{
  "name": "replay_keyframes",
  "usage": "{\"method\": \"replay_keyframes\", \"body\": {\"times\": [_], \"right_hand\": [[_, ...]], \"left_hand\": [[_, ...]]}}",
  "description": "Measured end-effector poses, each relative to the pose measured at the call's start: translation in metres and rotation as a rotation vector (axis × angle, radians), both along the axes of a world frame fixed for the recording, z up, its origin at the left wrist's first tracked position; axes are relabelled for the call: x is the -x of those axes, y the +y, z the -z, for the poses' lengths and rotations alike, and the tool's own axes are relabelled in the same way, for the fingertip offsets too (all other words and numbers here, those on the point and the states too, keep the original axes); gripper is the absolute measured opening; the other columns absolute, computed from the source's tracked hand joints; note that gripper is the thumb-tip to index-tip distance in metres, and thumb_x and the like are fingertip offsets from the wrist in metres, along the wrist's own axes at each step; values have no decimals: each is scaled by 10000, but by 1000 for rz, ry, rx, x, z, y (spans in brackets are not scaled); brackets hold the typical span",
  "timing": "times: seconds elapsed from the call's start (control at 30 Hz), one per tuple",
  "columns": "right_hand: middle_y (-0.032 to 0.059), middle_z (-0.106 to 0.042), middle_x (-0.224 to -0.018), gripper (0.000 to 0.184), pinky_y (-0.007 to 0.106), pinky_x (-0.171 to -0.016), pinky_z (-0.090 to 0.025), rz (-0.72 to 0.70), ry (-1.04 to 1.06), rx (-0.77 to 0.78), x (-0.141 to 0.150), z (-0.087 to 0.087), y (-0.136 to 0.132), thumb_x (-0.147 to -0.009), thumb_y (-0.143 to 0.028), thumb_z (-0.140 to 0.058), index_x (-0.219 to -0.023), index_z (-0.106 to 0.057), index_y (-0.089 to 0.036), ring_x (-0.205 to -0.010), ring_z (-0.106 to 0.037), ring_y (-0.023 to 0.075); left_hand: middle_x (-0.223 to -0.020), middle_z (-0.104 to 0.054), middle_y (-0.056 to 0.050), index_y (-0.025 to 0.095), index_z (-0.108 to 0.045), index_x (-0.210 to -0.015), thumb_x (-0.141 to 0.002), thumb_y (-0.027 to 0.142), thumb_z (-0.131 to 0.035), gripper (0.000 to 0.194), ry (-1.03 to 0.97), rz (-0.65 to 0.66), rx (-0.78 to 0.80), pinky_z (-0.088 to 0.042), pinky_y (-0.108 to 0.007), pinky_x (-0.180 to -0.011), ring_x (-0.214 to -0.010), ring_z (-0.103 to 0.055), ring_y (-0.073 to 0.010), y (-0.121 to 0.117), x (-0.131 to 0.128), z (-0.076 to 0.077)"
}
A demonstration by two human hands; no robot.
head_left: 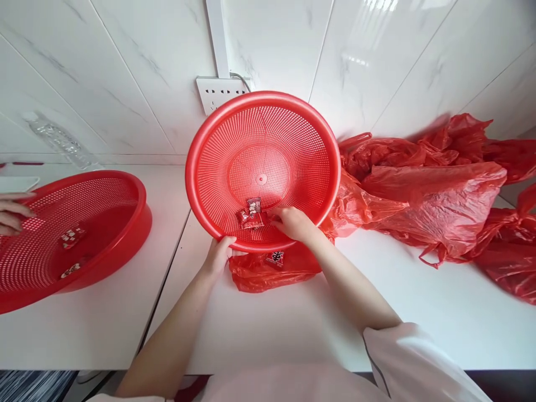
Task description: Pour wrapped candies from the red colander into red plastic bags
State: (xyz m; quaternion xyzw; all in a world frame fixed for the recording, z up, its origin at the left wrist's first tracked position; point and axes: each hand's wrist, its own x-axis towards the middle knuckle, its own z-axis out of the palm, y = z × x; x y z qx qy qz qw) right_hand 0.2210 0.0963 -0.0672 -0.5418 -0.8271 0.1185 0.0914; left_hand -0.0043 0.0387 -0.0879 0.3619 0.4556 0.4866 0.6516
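Observation:
A round red perforated basket is tipped up towards me over the white counter. My left hand grips its lower rim from below, fingers closed on the edge. My right hand reaches inside the basket at the lower rim, its fingers touching a few small red wrapped candies gathered there. Under the basket lies a red plastic bag with a small printed packet showing through it.
A second red perforated basket sits at the left with two candies in it; another person's hand rests at its far-left rim. Crumpled red plastic bags pile at the right. A wall socket and a clear bottle are behind.

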Motion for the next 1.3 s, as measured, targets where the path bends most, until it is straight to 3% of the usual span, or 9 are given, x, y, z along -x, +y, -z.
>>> {"method": "replay_keyframes", "body": {"times": [0.2, 0.33, 0.43, 0.6, 0.7, 0.8, 0.9, 1.13, 1.3], "right_hand": [[95, -626, -1167, 450, 304, -857, -459, -66, 126, 30, -3, 1, 0, -872, -345, -598, -1295, -528, -210, -1031, -612, 216], [144, -590, -1162, 366, 366, -855, -476, 118, 8, -77, 13, 7, -5, -870, -242, -538, -1228, -543, -170, -1052, -598, 271], [183, -610, -1105, 270, 430, -873, -467, 195, 65, -99, 21, 13, -4, -817, -175, -550, -1079, -591, -123, -1051, -592, 328], [108, -690, -918, 200, 337, -791, -509, 201, 267, -22, 7, 11, 8, -895, -200, -482, -1028, -621, -144, -848, -663, 216], [73, -706, -950, 261, 285, -758, -543, 172, 675, 149, -8, 2, 15, -913, -320, -512, -1086, -621, -158, -824, -679, 161], [77, -714, -946, 357, 302, -768, -579, 137, 1211, 439, -19, -7, 16, -780, -383, -697, -1047, -663, -148, -815, -695, 163], [56, -722, -879, 403, 290, -774, -594, 126, 1378, 575, -24, -14, 12, -667, -357, -808, -998, -700, -153, -795, -707, 156], [62, -728, -959, 372, 300, -848, -583, 35, 1321, 561, -33, -31, 3, -766, -334, -742, -1089, -704, -152, -865, -707, 160], [59, -720, -1005, 341, 339, -868, -559, -169, 943, 559, -48, -48, -11, -872, -392, -613, -1112, -700, -166, -888, -681, 165]], "left_hand": [[-1020, -704, -94, 129, -616, -1067, -737, 251, -620, 352, -14, 8, -24, -599, -460, -766, -960, -676, -304, -1, 1, -1], [-1065, -696, -98, 131, -591, -1180, -764, 266, -624, 439, -32, 48, -28, -592, -464, -802, -996, -668, -301, -4, -1, -1], [-1142, -672, -95, 159, -547, -1264, -779, 268, -630, 504, -24, 68, -34, -587, -477, -819, -1034, -653, -304, -5, -2, -1], [-1131, -668, -107, 145, -559, -1242, -790, 259, -612, 468, -16, 81, -39, -590, -479, -810, -1070, -634, -318, -3, 1, 3], [-1082, -680, -115, 117, -586, -1191, -767, 254, -614, 446, -17, 27, -36, -598, -470, -783, -1045, -643, -323, 0, 4, 4], [-1082, -680, -113, 123, -573, -1221, -747, 251, -620, 493, -28, -21, -38, -601, -466, -770, -1029, -647, -319, 1, 4, 3], [-1118, -668, -113, 133, -553, -1258, -742, 235, -614, 529, -49, -39, -64, -601, -457, -769, -1029, -646, -310, 2, 4, 1], [-1090, -675, -98, 143, -574, -1190, -705, 227, -621, 495, -70, -110, -66, -602, -428, -749, -1010, -652, -299, 6, 5, -3], [-1133, -663, -113, 141, -581, -1153, -714, 227, -601, 448, -79, -153, -83, -604, -417, -728, -1023, -645, -306, 7, 5, -6]]}}
